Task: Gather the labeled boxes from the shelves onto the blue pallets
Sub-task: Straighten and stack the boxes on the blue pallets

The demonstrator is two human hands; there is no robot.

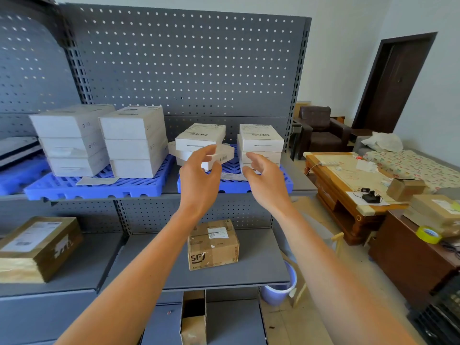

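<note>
Left hand: the left hand (199,170) is raised in front of the right blue pallet (286,181), fingers loosely curved and spread; the grip is open and holds nothing, though the fingertips lie close to a skewed white box (224,155).
Right hand: the right hand (261,175) reaches toward the right stack of white boxes (260,145), fingers relaxed, grip open; whether it touches the stack is unclear.
Right blue pallet: it carries two stacks of white labeled boxes; the left stack (199,140) has its top box tilted over the skewed one.
Left blue pallet: the left blue pallet (99,188) holds two stacks of three white boxes each (99,140), side by side.
Lower shelf: a brown cardboard box (212,245) marked SF stands alone, label on top.
Far left lower shelf: a larger brown labeled box (37,247) sits there.
Floor: a pale blue bucket (281,290) stands beside the shelving.
</note>
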